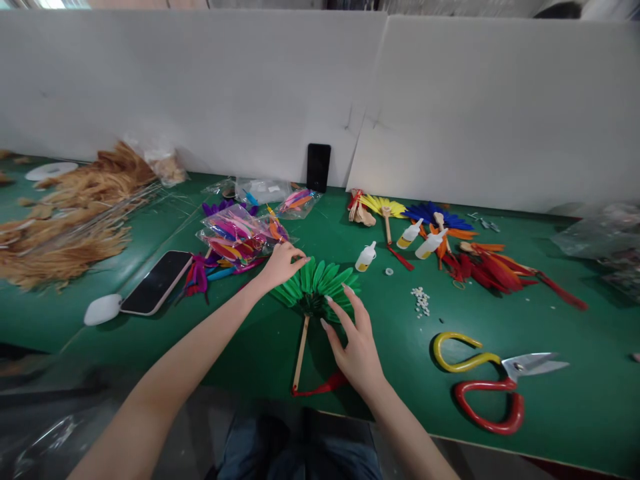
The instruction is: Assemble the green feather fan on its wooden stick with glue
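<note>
A feather fan (pixel 325 275) with green plumes, a thin wooden handle (pixel 302 353) and a red tassel lies on the green table before me. My left hand (pixel 283 264) is at its upper left edge, thumb and a finger slightly apart by the plume tips; the other fingers are partly hidden. Over the fan's right side, my right hand (pixel 354 340) has its fingers spread, fingertips on or just above the plumes. Whether they press on the feathers I cannot tell.
White glue bottles (pixel 366 257) stand or lean behind right, near small white beads (pixel 421 301). Scissors (pixel 500 373) lie right. Yellow (pixel 383 205) and blue (pixel 443 217) fans lie behind. Bagged feathers (pixel 235 233), a phone (pixel 157 283) and tan fibres (pixel 90 207) are left.
</note>
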{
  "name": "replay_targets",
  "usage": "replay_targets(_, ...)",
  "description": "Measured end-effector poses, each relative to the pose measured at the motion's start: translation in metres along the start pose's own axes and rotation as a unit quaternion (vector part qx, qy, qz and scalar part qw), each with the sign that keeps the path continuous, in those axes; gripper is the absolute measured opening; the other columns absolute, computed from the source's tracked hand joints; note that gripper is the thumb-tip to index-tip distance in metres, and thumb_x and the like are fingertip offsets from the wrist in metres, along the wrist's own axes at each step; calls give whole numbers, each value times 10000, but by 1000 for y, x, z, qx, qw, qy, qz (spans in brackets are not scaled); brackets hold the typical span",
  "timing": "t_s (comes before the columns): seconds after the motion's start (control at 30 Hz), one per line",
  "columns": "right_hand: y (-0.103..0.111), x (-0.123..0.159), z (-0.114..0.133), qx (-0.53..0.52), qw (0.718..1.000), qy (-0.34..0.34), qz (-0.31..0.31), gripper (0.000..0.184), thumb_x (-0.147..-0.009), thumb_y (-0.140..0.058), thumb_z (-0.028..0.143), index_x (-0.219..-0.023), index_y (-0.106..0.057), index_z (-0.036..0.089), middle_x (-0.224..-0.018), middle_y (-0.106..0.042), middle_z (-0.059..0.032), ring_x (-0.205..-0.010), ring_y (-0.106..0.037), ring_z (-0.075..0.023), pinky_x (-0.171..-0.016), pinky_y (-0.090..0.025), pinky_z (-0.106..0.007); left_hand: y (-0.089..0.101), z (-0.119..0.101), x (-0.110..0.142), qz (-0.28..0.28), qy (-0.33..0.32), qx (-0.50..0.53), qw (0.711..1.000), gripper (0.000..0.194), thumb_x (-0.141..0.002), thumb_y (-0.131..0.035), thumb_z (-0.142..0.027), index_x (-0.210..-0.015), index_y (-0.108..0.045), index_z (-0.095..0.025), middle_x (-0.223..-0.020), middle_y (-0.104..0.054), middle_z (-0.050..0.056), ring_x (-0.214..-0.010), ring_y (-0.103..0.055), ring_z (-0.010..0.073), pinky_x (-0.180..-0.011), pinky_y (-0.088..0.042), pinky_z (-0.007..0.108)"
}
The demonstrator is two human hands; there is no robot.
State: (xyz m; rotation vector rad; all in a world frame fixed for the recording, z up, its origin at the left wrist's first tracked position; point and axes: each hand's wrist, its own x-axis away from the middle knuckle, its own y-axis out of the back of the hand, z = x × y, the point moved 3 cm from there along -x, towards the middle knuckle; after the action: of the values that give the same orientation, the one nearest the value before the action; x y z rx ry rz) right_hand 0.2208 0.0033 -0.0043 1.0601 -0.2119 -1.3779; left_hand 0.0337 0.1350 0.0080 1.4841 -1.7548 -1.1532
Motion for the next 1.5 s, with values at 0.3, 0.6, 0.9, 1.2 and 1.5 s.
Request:
replay_targets(0.3, -1, 2, -1, -32, 999, -20, -13, 361, -895, -450, 237, -1255, -486, 248, -1422, -321, -99, -1325, -294, -278, -1025, -371, -493, 16, -1, 2, -60, -15, 70, 996, 169, -787, -614, -312, -697, -657, -175, -753, -520, 39, -792, -504, 195, -742, -414, 328)
replay_targets(0.6, 10, -35, -4, -195, 975, -107, 10, 334, -856, -515, 388, -1133, -597, 221, -1120, -622, -91, -1074, -570, -229, -916, -470, -392, 60, -49, 19, -69, -46, 98, 992, 185, -801, -596, -323, -694, -637, -178, -741, -517, 21, -727, -502, 164, -688, -411, 301)
replay_targets(0.9, 1, -88, 15, -253, 955, -128, 93, 262, -811, -557, 393, -691, -646, 178, -666, -692, -37, -638, -645, -180, -647, -476, -295, 70, -70, 19, -74, -65, 139, 985, 180, -802, -603, -315, -686, -641, -183, -723, -512, 7, -697, -489, 146, -680, -399, 295)
replay_targets(1.2, -4, -94, 9, -199, 970, -105, 90, 366, -809, -539, 390, -516, -470, 182, -487, -433, 49, -497, -403, -99, -501, -297, -231, 57, -52, 21, -41, -18, 195, 980, 247, -803, -573, -422, -823, -642, -185, -786, -515, 27, -677, -480, 140, -603, -403, 271)
replay_targets(1.5, 1, -84, 3, -144, 977, -81, 136, 234, -822, -555, 378, -723, -634, 181, -706, -660, -1, -676, -596, -166, -837, -420, -371, 40, -38, 24, 24, -48, 194, 980, 372, -797, -552, -423, -575, -379, -179, -705, -367, -18, -596, -388, 107, -558, -348, 247)
